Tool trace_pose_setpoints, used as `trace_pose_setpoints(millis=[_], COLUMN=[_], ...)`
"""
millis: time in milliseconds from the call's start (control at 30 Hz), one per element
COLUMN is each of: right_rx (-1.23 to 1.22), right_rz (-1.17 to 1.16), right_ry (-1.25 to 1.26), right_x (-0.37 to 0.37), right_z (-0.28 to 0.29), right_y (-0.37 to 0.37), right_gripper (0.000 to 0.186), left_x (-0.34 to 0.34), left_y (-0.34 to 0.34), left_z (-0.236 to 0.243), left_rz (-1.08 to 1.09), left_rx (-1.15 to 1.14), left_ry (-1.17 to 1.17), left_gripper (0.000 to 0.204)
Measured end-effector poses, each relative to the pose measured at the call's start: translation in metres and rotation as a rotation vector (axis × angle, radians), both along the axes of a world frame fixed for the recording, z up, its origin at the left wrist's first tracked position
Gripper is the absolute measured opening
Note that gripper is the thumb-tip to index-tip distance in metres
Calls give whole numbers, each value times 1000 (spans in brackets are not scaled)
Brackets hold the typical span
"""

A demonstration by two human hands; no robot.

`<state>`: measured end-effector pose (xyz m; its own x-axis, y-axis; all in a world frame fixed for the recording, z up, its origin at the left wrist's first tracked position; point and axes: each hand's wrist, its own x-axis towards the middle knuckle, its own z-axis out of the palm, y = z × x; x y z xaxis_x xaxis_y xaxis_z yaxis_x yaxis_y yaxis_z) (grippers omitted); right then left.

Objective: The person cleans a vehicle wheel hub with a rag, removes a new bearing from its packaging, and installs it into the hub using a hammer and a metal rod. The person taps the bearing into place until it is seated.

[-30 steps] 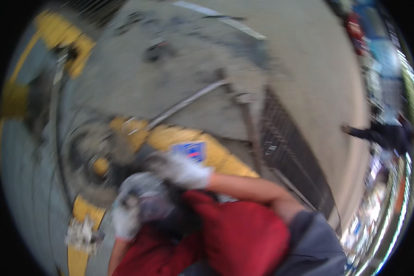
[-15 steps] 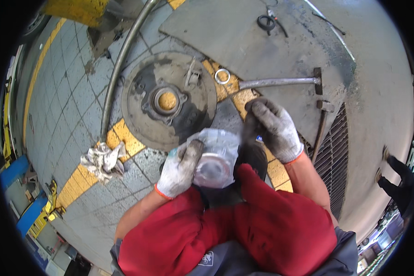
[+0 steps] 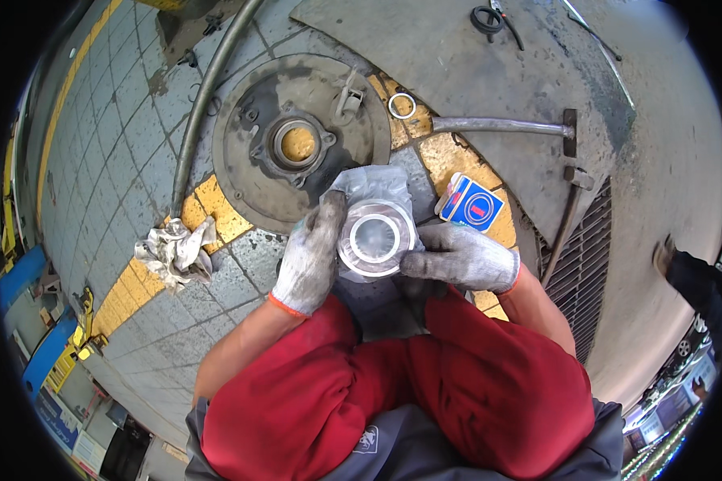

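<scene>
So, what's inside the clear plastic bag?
Inside the clear plastic bag is a ring-shaped, metallic-looking part. The right hand covers some of its edge, and its underside faces away, unseen.

The floor (image 3: 124, 148) carries a round plate (image 3: 249, 176), a rag (image 3: 176, 254), a ring (image 3: 392, 107) and a box (image 3: 473, 205) on its tiles, a hammer (image 3: 569, 133) on its plain stretch.

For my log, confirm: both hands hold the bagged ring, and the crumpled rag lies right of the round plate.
Wrong side: the head view shows the crumpled rag left of the round plate. The left hand and right hand hold the bagged ring.
</scene>
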<state>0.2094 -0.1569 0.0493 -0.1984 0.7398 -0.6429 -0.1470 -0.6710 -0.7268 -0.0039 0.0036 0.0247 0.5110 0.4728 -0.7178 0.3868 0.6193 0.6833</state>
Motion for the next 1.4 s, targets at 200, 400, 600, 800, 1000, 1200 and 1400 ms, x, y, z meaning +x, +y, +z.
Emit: trace_pose_setpoints(millis=[200,400,600,800,1000,1200,1400], right_rx=[-69,6,41,501,560,753,944], right_rz=[2,-43,33,112,14,23,91], right_ry=[-56,198,243,306,-83,-721,-380], right_x=[6,8,13,-17,6,5,-18], right_z=[2,6,34,16,47,30,11], right_y=[-2,-2,8,20,5,13,23], right_gripper=[48,39,32,32,38,94,29], left_x=[-2,9,-32,14,2,-2,-43], left_y=[-8,0,2,-26,-22,0,1], left_z=[-2,10,-1,-24,-68,-37,-90], left_rz=[13,219,149,-73,-371,-919,-756], left_rx=[80,-267,-374,-489,-30,949,608], left_ry=[-64,-153,-79,-518,-351,-387,-631], left_gripper=[52,52,58,79,81,61,40])
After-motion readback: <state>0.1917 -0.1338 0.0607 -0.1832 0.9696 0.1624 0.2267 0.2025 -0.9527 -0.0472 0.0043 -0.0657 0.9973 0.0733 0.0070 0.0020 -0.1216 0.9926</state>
